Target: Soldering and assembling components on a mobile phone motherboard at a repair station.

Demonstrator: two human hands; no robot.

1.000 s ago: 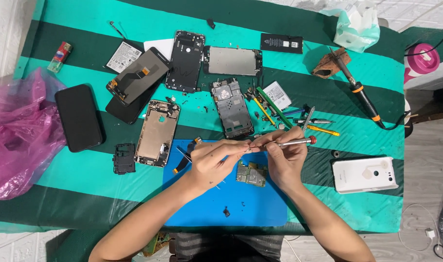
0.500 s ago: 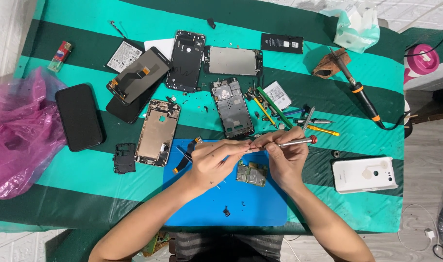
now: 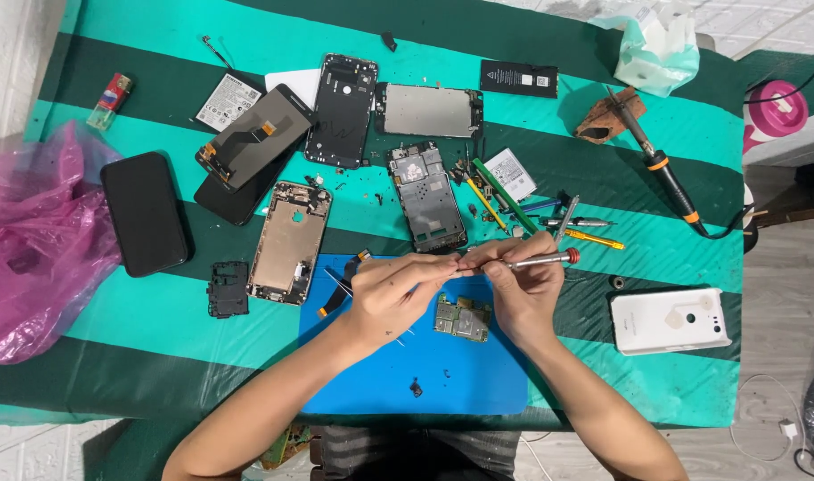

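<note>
Both hands meet just above the blue mat. Right hand pinches the silver screwdriver with the red cap, thumb and forefinger pressed on the shaft, driver lying near level, tip pointing left. Left hand has its fingertips pressed together at the driver's tip; whether they hold a bit or a screw I cannot tell, too small.

Risks, as I judge them:
- Anything tiny at that tip can slip out of the pinch. It drops onto a mat already dotted with loose specks, or bounces onto the striped cloth and is lost.
- Green circuit board lies flat on the mat right below the hands, partly under the right palm. A slip of the tip downward scratches it.
- Black flex part near the left wrist can get swept off.

Further out: gold phone frame, stripped midframe, a bunch of spare tools, white back cover. Soldering iron rests far right, well apart.
</note>
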